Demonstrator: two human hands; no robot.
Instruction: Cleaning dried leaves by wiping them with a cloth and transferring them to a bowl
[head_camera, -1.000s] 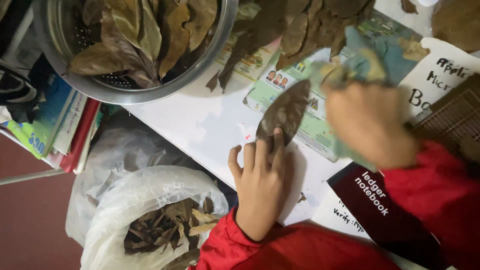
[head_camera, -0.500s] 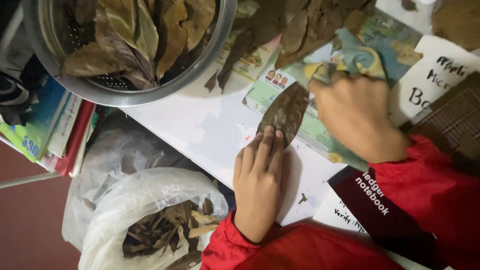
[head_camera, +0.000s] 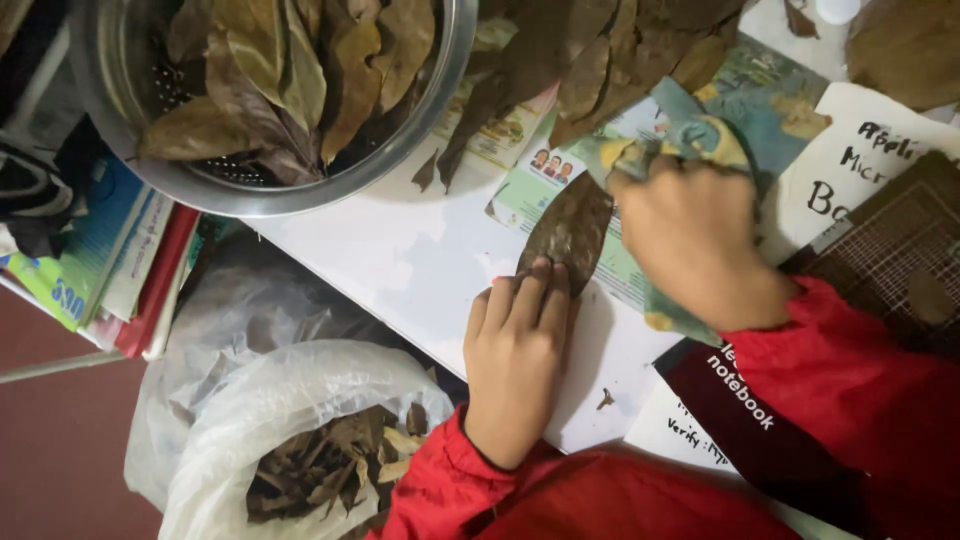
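- left hand (head_camera: 515, 360): flat, fingers together, fingertips pinning lower end of brown dry leaf (head_camera: 570, 232) to white table (head_camera: 400, 260)
- right hand (head_camera: 690, 250): fist closed around crumpled cloth (head_camera: 690, 140), at 3 o'clock of leaf, touching it
- steel colander (head_camera: 440, 110) of leaves at 10 o'clock
- plastic bag (head_camera: 300, 400) of leaf scraps at 7 o'clock

A white plastic bag (head_camera: 290, 420) of dry brown leaves sits open below and left of the metal colander (head_camera: 250, 110). A white sheet with dark handwriting (head_camera: 860, 160) lies to the colander's right. A dark rectangular notebook with white lettering (head_camera: 760, 420) lies lower right of it.
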